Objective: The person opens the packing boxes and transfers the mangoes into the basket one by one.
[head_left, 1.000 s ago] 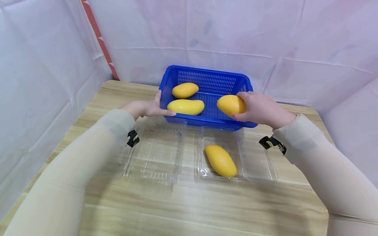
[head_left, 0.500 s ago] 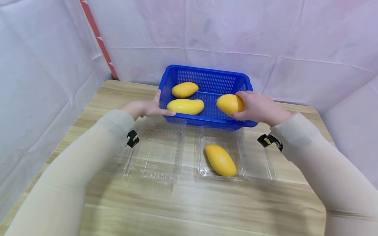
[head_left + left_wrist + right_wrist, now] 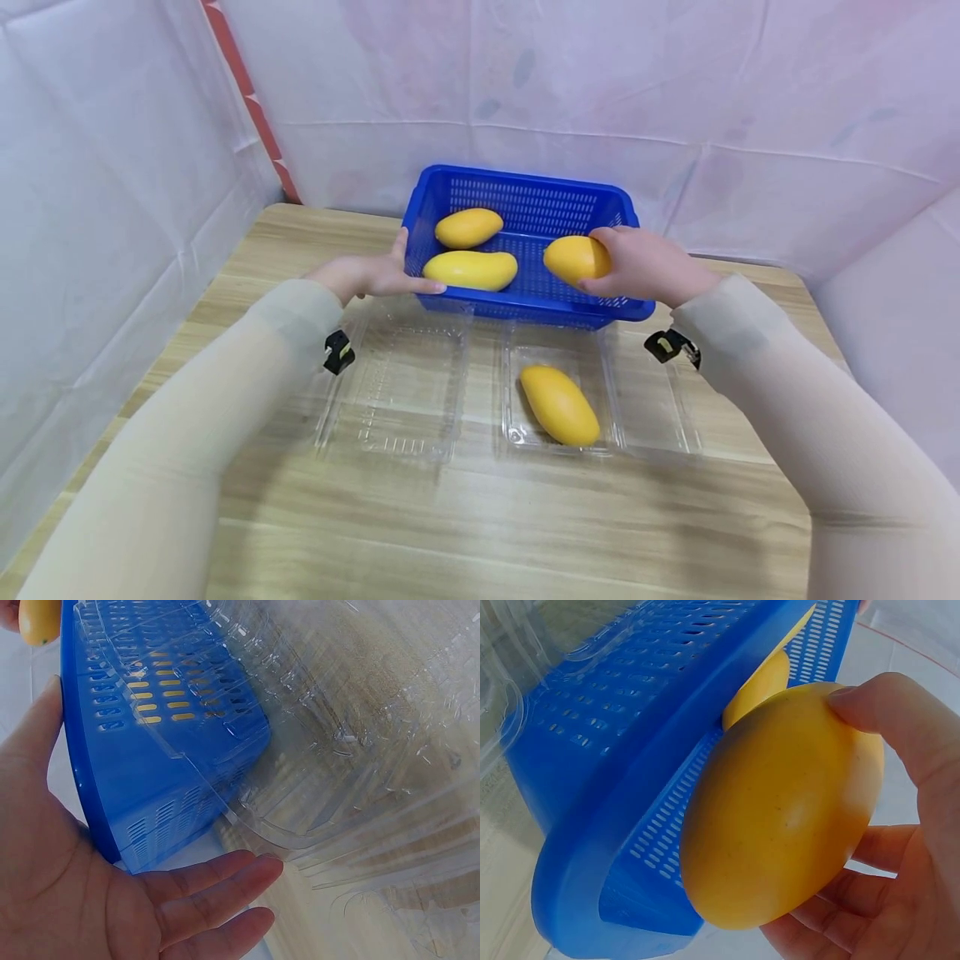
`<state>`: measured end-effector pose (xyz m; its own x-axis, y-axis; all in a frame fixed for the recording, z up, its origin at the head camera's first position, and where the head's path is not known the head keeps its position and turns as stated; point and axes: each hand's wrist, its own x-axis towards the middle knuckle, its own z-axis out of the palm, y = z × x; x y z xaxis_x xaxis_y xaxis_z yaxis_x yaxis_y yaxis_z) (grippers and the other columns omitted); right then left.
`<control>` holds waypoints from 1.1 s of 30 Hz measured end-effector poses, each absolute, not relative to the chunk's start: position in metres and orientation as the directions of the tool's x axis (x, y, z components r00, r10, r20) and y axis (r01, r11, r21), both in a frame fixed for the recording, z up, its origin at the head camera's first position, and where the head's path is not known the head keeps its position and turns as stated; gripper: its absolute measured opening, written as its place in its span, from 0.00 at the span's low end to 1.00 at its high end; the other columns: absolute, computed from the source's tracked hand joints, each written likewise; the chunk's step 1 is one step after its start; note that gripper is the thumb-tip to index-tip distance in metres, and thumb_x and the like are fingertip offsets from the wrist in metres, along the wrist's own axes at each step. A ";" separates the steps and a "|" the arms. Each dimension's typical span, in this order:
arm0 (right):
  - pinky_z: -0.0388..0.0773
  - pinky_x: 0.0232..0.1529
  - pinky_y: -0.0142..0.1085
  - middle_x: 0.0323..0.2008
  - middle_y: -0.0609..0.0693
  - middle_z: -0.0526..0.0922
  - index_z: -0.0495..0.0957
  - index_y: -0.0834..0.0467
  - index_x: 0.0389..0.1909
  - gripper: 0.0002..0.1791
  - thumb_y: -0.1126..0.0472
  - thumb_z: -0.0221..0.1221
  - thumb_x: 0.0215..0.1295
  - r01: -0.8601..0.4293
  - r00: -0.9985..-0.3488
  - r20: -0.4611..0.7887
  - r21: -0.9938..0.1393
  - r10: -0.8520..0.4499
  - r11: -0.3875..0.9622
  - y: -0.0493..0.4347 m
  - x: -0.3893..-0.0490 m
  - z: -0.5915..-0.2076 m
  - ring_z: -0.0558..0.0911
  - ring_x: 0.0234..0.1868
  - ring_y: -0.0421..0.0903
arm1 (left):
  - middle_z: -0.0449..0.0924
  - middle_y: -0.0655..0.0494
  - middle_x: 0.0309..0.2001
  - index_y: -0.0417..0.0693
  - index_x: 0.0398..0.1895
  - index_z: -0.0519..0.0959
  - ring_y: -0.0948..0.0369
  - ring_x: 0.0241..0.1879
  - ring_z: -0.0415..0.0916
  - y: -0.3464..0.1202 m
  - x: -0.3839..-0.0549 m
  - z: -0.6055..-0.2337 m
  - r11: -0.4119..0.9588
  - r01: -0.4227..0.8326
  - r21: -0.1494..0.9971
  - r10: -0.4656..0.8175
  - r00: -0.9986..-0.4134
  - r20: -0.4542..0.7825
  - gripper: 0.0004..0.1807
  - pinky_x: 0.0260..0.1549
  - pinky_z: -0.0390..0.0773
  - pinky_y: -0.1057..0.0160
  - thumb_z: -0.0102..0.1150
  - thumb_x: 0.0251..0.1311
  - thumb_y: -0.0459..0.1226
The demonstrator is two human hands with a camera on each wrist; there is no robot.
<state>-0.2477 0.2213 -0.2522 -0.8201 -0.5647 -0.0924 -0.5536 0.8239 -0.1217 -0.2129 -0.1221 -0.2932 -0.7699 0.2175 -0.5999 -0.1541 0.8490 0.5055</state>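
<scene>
My right hand (image 3: 641, 265) grips a yellow mango (image 3: 576, 260) over the right part of a blue slotted plastic basket (image 3: 536, 306). In the right wrist view the thumb lies on one side of this mango (image 3: 780, 810) and the fingers on the other. My left hand (image 3: 378, 275) rests at the basket's front left corner; its fingers are extended and the thumb lies along the rim. Two more mangoes, a smaller one (image 3: 468, 228) behind a longer paler one (image 3: 471, 271), lie in the basket's left half.
Before the basket, one clear plastic box (image 3: 408, 387) lies at left. Another clear box (image 3: 517, 433) at right holds a mango (image 3: 559, 405), its clear lid (image 3: 656, 408) folded out to the right. White patterned cloth (image 3: 570, 92) hangs behind the wooden table (image 3: 480, 533).
My right hand has moved slightly left and up with the mango in its grip. The left hand stays at the basket corner.
</scene>
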 end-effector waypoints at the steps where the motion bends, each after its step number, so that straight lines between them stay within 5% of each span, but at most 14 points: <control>1: 0.72 0.31 0.44 0.36 0.57 0.75 0.71 0.64 0.49 0.31 0.45 0.62 0.53 -0.552 -0.821 -0.095 -0.118 -0.563 0.825 0.221 -0.249 -0.253 0.72 0.32 0.52 | 0.10 0.49 0.69 0.56 0.62 0.07 0.43 0.70 0.38 -0.122 -0.213 -0.293 0.849 -0.156 0.506 0.215 -0.772 -0.599 0.68 0.58 0.56 0.37 0.50 0.47 0.71; 33: 0.73 0.34 0.47 0.36 0.57 0.76 0.71 0.65 0.51 0.33 0.44 0.62 0.53 -0.505 -0.848 -0.136 -0.083 -0.512 0.859 0.218 -0.270 -0.272 0.73 0.33 0.53 | 0.11 0.47 0.70 0.53 0.63 0.07 0.42 0.69 0.42 -0.121 -0.208 -0.293 0.849 -0.125 0.513 0.235 -0.781 -0.579 0.67 0.55 0.59 0.36 0.49 0.50 0.70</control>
